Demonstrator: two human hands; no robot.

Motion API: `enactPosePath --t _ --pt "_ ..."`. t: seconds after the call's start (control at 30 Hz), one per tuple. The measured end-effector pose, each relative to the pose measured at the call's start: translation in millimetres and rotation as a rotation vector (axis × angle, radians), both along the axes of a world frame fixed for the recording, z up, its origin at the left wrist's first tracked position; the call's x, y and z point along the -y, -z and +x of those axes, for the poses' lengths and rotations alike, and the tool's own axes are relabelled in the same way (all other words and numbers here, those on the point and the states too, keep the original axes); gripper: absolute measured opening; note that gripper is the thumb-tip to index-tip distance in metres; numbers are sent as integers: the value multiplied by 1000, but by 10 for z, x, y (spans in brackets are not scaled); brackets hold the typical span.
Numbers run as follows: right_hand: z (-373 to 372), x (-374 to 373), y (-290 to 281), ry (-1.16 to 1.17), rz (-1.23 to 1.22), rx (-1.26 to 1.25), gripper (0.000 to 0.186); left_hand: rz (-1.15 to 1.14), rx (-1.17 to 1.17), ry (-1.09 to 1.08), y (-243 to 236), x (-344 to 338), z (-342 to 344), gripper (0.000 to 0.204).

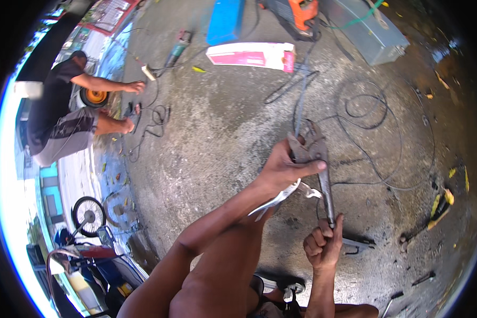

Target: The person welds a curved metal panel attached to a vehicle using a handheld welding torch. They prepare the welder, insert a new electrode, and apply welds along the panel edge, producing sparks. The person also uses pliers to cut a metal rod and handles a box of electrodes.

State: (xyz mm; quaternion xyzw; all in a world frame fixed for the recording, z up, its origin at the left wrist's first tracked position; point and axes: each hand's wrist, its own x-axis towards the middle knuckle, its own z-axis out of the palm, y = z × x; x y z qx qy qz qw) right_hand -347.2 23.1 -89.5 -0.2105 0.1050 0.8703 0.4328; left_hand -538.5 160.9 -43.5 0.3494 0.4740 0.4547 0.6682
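My left hand [284, 168] is closed round the head of a worn grey steel hand tool [324, 183] with a broad jaw and a long bar handle; its exact kind I cannot tell. The thumb lies across the metal. Lower down, my right hand [323, 245] is closed at the handle's end, its index finger stretched along the bar. A thin grey strip [301, 100] runs from the jaw away from me. Something white and strap-like [278, 200] is at my left wrist, with a short piece hanging beside the tool's handle.
Black cable [389, 111] loops over the concrete at right. Beyond lie a pink-and-white box [252, 56], a blue case [225, 21], an orange machine [303, 16], a grey metal box [365, 32] and an angle grinder [179, 49]. A person [63, 106] crouches at left, near a motorcycle [95, 259].
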Motion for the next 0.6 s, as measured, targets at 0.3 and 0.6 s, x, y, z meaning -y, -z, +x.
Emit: enactPosePath --t 0.3,0.6 --pt "176 -681 -209 -365 838 797 69 360 -212 376 -163 -51 281 49" --pt "-168 -460 1 -134 510 434 58 26 223 14 -164 -512 9 37"
